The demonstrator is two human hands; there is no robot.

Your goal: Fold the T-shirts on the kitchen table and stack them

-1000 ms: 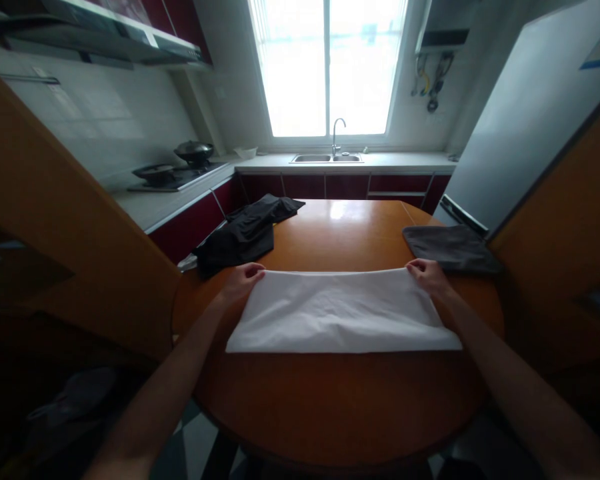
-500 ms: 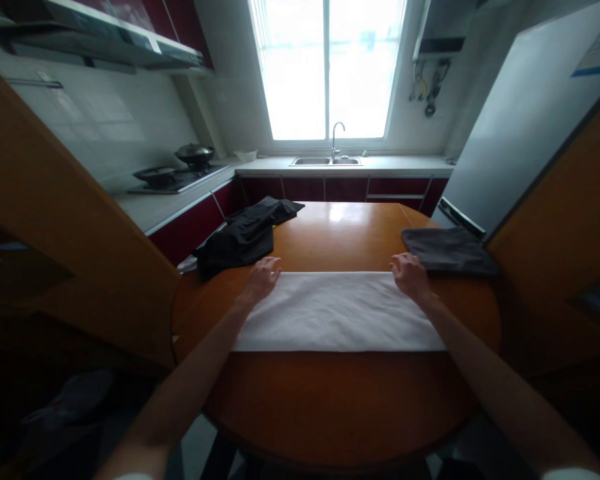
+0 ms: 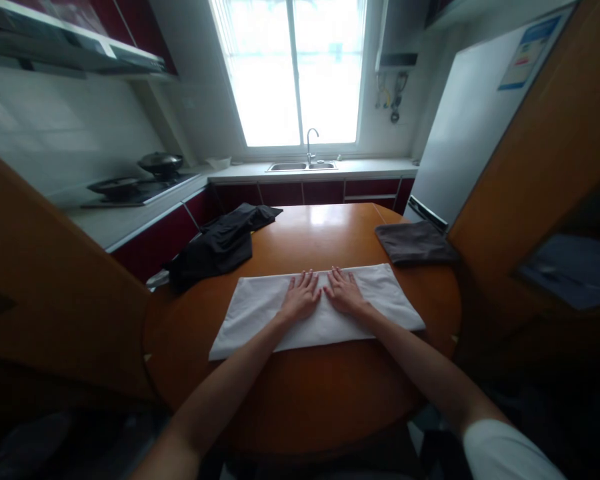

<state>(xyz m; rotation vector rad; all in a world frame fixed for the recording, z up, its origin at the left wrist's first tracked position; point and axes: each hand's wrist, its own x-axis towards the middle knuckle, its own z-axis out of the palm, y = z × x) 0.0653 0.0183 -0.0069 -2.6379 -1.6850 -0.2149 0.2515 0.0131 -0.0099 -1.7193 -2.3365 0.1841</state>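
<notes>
A white cloth (image 3: 260, 313), folded into a wide flat rectangle, lies across the near half of a round-ended wooden table (image 3: 325, 393). My left hand (image 3: 303, 297) rests flat on the middle of it, fingers spread and pointing away from me. Beside it, a small gap apart, my right hand (image 3: 344, 291) also presses flat with its fingers spread. Neither hand grips anything. Faint creases show in the cloth, and its outer ends lie free on both sides.
Crumpled black clothing (image 3: 220, 243) lies on the table's left side. A folded dark grey cloth (image 3: 415, 241) sits at the right edge. Beyond are a sink (image 3: 305, 167), a stove with a lidded pan (image 3: 160, 163), and a fridge (image 3: 470, 127) on the right.
Both hands have moved inward from the cloth's far corners to its middle and flattened onto it. The view has turned slightly right, so the room appears shifted left.
</notes>
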